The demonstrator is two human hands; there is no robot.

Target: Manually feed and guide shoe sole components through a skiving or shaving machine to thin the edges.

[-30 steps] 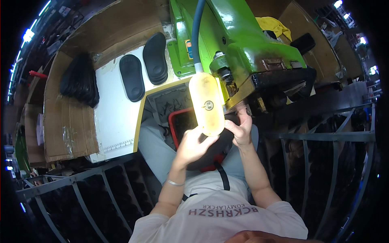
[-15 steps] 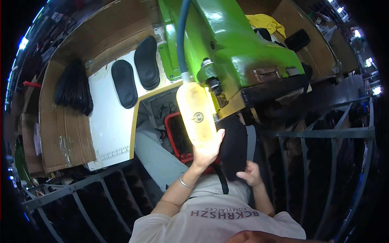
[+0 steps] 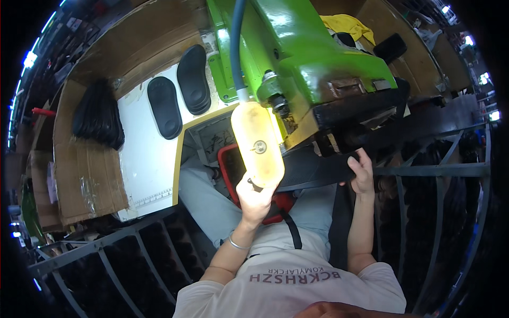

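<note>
A black flat piece [image 3: 313, 169] lies crosswise below the head of the green machine [image 3: 328, 69]; its exact kind is unclear. At its near right edge, my right hand [image 3: 362, 174] has bent fingers and appears to grip it. My left hand [image 3: 255, 202] is raised behind the lower end of a glowing yellow lamp [image 3: 258, 140], fingers curled. A small dark bit shows between them; what it belongs to is hidden. To the left, two dark insoles [image 3: 165, 108] [image 3: 193, 79] rest on a white board [image 3: 143, 175].
A bundle of black pieces [image 3: 98, 114] leans in the cardboard box [image 3: 93, 175] at left. Below the lamp is a red bin [image 3: 228, 164], partly hidden. Metal rails [image 3: 429, 170] flank me. Yellow cloth [image 3: 350, 27] lies at the far right.
The black piece, upright before my lap earlier, now lies crosswise under the machine head. My right hand has moved up and right; my left hand has turned and shifted slightly left.
</note>
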